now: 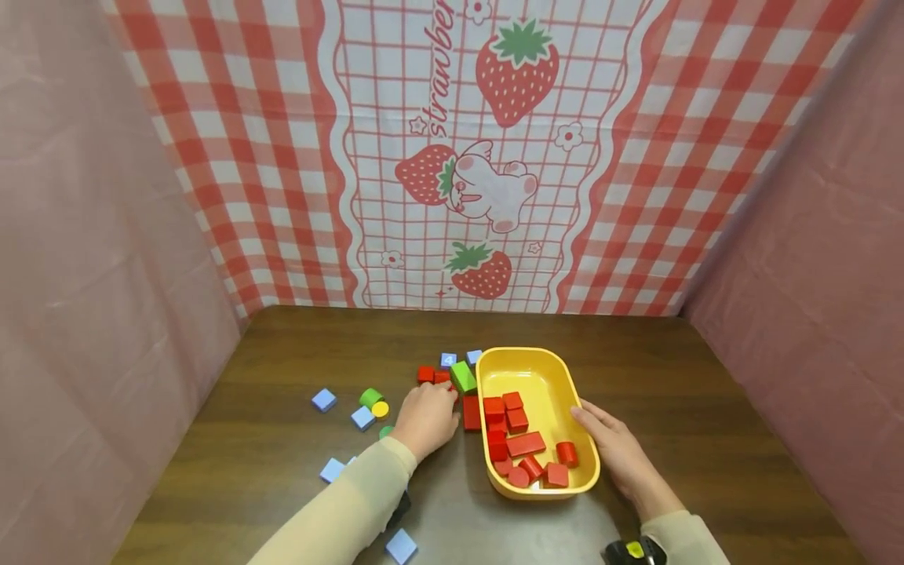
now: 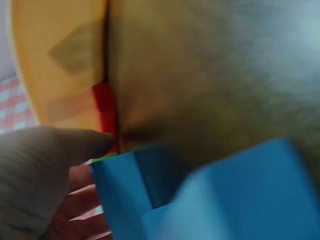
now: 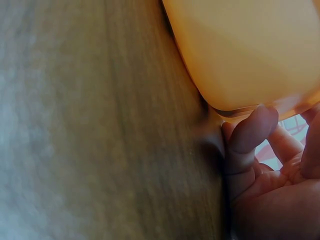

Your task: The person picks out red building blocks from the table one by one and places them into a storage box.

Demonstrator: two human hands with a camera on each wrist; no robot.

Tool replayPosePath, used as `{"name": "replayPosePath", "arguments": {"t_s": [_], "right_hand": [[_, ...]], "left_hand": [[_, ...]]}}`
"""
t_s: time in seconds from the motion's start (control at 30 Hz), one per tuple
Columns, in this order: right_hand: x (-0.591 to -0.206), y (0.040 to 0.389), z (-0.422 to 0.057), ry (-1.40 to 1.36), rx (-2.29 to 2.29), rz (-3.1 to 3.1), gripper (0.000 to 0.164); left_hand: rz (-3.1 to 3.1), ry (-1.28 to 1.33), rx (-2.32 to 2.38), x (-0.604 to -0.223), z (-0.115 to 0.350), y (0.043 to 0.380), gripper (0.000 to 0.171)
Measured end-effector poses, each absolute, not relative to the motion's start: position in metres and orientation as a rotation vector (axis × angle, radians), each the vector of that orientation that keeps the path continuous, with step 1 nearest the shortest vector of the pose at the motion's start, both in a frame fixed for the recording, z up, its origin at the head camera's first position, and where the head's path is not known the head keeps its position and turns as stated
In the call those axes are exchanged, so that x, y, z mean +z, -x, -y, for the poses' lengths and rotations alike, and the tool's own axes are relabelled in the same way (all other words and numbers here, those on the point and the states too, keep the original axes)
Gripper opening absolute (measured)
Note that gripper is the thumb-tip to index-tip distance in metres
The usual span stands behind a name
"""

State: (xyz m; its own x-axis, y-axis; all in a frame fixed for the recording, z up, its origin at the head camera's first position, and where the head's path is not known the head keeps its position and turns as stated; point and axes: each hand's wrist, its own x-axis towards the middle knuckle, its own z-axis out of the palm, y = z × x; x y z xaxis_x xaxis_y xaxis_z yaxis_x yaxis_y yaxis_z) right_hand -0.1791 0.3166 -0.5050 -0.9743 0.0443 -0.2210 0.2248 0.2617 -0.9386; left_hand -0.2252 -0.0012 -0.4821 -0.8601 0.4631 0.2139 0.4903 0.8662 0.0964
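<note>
blue blocks [image 1: 400, 545] beside left hand [image 1: 426, 418]

brown table [image 1: 282, 353], yellow tray [image 1: 547, 362], scattered blocks [image 1: 324, 399]

Left hand [image 1: 426, 417] covers its fingertips and whatever they touch; the left wrist view is blurred, blue block [image 2: 210, 195] cut off.
</note>
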Motion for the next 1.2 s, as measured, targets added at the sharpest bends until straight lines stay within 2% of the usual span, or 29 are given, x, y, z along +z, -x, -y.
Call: {"name": "replayPosePath", "arguments": {"t_s": [0.13,0.33,0.53,0.7,0.87,1.2], "right_hand": [[-0.506,0.179,-0.314,-0.257,-1.815,-2.372,0.071],[-0.507,0.179,-0.313,-0.262,-1.803,-2.376,0.072],[-0.506,0.179,-0.313,-0.276,-1.801,-2.371,0.073],[-0.506,0.180,-0.314,-0.274,-1.808,-2.365,0.074],[-0.507,0.179,-0.314,-0.274,-1.799,-2.369,0.073],[-0.506,0.179,-0.314,-0.281,-1.795,-2.373,0.073]], "left_hand": [[2.808,0.700,-0.282,-0.489,0.002,0.223,0.022],[2.863,0.631,-0.461,-0.492,0.003,0.225,0.022],[2.698,0.575,-0.651,-0.476,0.000,0.222,0.019],[2.548,0.817,-0.722,-0.457,-0.024,0.205,0.021],[2.596,1.100,-0.564,-0.457,-0.053,0.184,0.023],[2.590,1.101,-0.519,-0.470,-0.062,0.179,0.019]]}}
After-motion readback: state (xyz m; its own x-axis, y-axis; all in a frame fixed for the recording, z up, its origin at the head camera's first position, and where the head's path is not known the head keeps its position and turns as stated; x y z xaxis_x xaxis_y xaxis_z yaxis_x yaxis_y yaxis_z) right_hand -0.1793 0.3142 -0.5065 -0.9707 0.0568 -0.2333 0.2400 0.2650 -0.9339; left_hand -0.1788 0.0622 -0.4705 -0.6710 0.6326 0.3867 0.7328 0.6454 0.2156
